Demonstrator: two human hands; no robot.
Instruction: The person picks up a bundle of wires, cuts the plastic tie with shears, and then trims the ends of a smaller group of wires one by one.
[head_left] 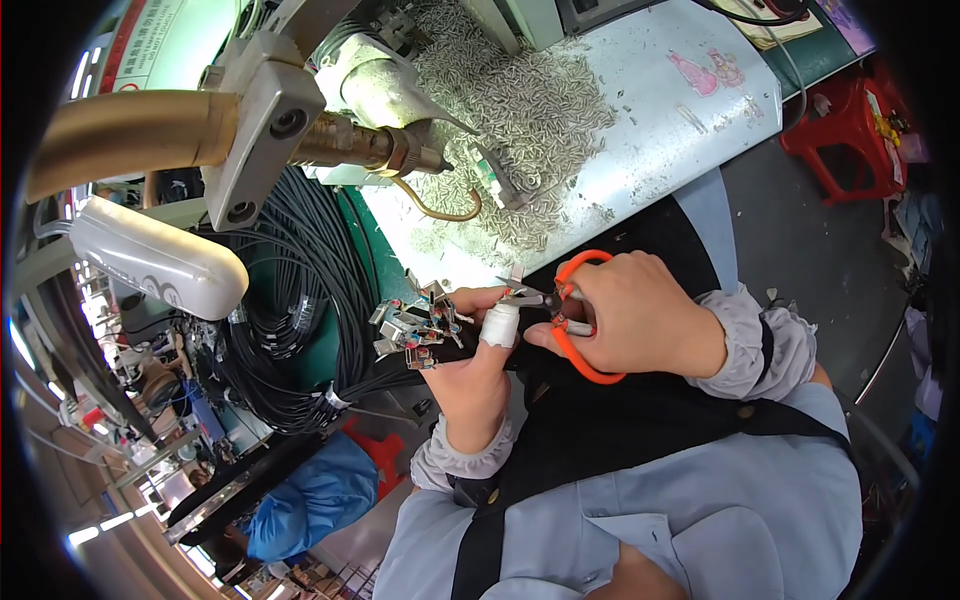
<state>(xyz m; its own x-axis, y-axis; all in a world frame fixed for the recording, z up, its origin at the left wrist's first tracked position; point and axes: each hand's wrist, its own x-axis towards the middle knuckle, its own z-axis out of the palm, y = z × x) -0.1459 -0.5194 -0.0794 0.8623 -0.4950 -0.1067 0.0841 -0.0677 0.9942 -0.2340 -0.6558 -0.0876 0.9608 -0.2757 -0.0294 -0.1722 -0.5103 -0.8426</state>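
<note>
My right hand [640, 315] grips orange-handled cutting pliers [590, 372], fingers around the handles. The jaws touch or nearly touch a small metal connector [516, 275] at my left fingertips; whether they bite on it is too small to tell. My left hand [470, 390] is closed on a bundle of black cables, its thumb wrapped in white tape [500, 325]. Several metal connectors with small circuit boards [410, 330] fan out from the bundle beside the left fingers. Part of the cables is hidden behind that hand.
Large coils of black cable [290, 330] lie left of my hands. Beyond, small metal pieces [520, 130] heap on a pale worktop [690, 150]. A brass-coloured machine arm [150, 135] and a white lamp [160, 260] overhang the left. A red stool [850, 140] stands far right.
</note>
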